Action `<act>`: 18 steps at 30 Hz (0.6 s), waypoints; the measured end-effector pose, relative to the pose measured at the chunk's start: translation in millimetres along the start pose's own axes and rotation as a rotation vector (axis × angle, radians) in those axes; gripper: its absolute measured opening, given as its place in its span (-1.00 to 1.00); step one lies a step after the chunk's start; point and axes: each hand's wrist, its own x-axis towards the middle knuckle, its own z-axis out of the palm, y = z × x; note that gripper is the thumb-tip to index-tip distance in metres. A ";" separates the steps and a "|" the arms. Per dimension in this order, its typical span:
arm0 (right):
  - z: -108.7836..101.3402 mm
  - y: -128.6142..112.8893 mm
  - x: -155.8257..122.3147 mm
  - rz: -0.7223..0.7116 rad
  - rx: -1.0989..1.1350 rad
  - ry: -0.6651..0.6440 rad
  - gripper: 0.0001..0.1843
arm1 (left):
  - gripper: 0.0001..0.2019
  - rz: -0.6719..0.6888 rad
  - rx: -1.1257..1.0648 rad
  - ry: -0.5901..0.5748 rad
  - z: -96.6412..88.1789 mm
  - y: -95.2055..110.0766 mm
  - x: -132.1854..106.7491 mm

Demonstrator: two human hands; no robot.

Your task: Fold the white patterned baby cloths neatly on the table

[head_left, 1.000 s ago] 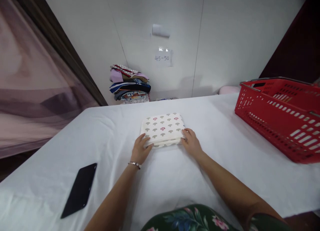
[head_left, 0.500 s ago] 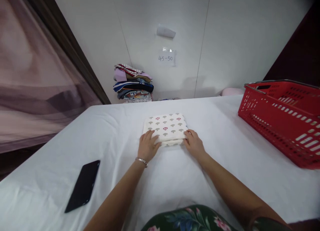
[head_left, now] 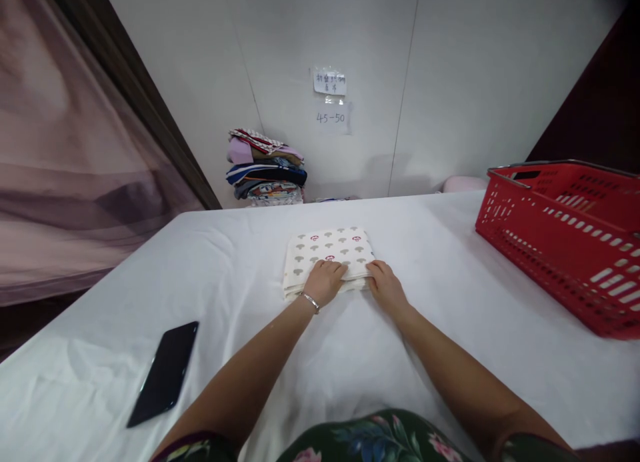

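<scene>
A folded white cloth (head_left: 327,247) with a grey and red mushroom print lies in the middle of the white-covered table (head_left: 220,269). My left hand (head_left: 324,282), a bracelet on its wrist, rests on the cloth's near edge with the fingers curled over it. My right hand (head_left: 386,289) sits at the cloth's near right corner, fingers bent against the folded layers. The two hands are close together on that near edge.
A black phone (head_left: 164,372) lies on the table at the near left. A red plastic basket (head_left: 565,232) stands at the right. A stack of folded clothes (head_left: 265,169) sits against the back wall under paper labels. A pinkish curtain hangs at the left.
My left hand has slid right along the cloth's near edge, from the left corner toward the middle, close to my right hand. My right hand has stayed at the right corner.
</scene>
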 end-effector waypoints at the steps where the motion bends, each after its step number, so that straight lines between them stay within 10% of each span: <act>1: -0.9 -0.4 0.0 0.000 0.001 0.008 -0.64 | -0.70 0.020 0.022 0.002 -0.5 1.9 1.8; 18: -4.9 -15.4 10.1 0.011 -0.190 0.035 -0.63 | -0.90 -0.033 0.104 0.095 25.3 20.5 22.3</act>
